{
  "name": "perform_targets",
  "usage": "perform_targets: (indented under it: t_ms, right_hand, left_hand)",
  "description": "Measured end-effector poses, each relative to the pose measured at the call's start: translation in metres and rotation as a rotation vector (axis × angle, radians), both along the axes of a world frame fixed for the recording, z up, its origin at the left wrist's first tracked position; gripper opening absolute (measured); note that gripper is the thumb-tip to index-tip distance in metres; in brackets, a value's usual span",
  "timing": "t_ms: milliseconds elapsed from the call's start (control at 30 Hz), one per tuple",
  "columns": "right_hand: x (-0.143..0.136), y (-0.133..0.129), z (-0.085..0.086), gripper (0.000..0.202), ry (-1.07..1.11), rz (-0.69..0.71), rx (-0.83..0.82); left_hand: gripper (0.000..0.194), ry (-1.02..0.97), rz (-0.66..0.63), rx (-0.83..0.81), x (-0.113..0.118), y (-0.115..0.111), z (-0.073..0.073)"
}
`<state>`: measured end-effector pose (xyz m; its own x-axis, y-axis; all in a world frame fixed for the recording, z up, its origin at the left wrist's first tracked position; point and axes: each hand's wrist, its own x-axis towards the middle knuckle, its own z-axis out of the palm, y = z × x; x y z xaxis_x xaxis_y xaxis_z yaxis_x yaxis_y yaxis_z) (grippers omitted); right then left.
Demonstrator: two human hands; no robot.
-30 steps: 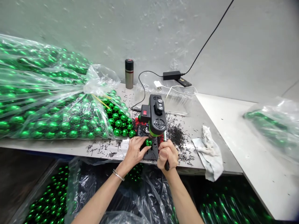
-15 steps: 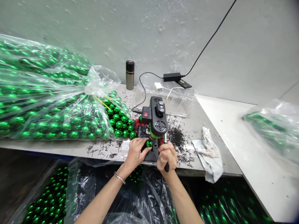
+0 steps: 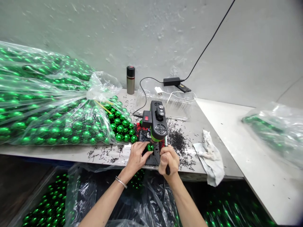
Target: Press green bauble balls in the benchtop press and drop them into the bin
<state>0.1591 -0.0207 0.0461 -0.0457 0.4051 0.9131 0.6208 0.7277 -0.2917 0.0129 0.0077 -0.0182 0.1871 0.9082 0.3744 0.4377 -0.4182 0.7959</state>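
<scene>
A small black bench drill press [image 3: 159,124] with a red switch stands on the table. Under its head sits a shiny green ball [image 3: 150,147], pinched between the thumb and fingers of my left hand [image 3: 138,154]. My right hand [image 3: 169,160] is wrapped round the press's lever handle [image 3: 168,170], whose black end sticks out below my fist. The press's dark base plate [image 3: 153,159] shows between my hands. The drill head hides the contact with the top of the ball.
A clear bag of green balls [image 3: 54,113] spills loose balls [image 3: 121,126] left of the press. Black shavings [image 3: 177,140] lie right of it, near a white rag [image 3: 210,157]. Behind stand a flask [image 3: 130,80] and a power adapter [image 3: 172,81]. Another bag [image 3: 272,126] lies at right.
The camera view has shifted slightly. Both hands keep their places, the left on the ball and the right on the lever handle.
</scene>
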Motion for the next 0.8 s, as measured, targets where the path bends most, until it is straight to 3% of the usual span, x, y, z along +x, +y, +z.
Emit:
perform_targets:
  t_ms: [133,233,367,433,533,667,800]
  right_hand:
    - [-0.004,-0.007,0.037,0.028,0.123,0.028,-0.113]
    - [-0.004,-0.008,0.055,0.032,0.164,0.027,-0.161]
    - [-0.006,-0.007,0.057,0.032,0.162,0.048,-0.159]
    - [-0.007,-0.007,0.054,0.032,0.159,0.045,-0.146]
    - [-0.008,-0.008,0.051,0.032,0.152,0.042,-0.135]
    - [-0.008,-0.008,0.050,0.030,0.122,0.036,-0.136]
    - [-0.007,-0.008,0.048,0.029,0.108,0.025,-0.148]
  left_hand:
    - [0.033,-0.011,-0.028,0.050,-0.002,-0.004,0.002]
    - [0.037,0.003,-0.079,0.115,-0.010,-0.028,-0.001]
    - [0.051,0.124,-0.153,0.205,-0.033,-0.073,-0.012]
    - [0.062,0.192,-0.146,0.269,-0.044,-0.082,-0.014]
    - [0.057,0.278,-0.012,0.360,-0.052,-0.064,-0.005]
    - [0.037,0.582,0.242,0.320,-0.047,-0.007,0.023]
    - [0.035,0.896,0.163,0.193,-0.037,0.027,0.042]
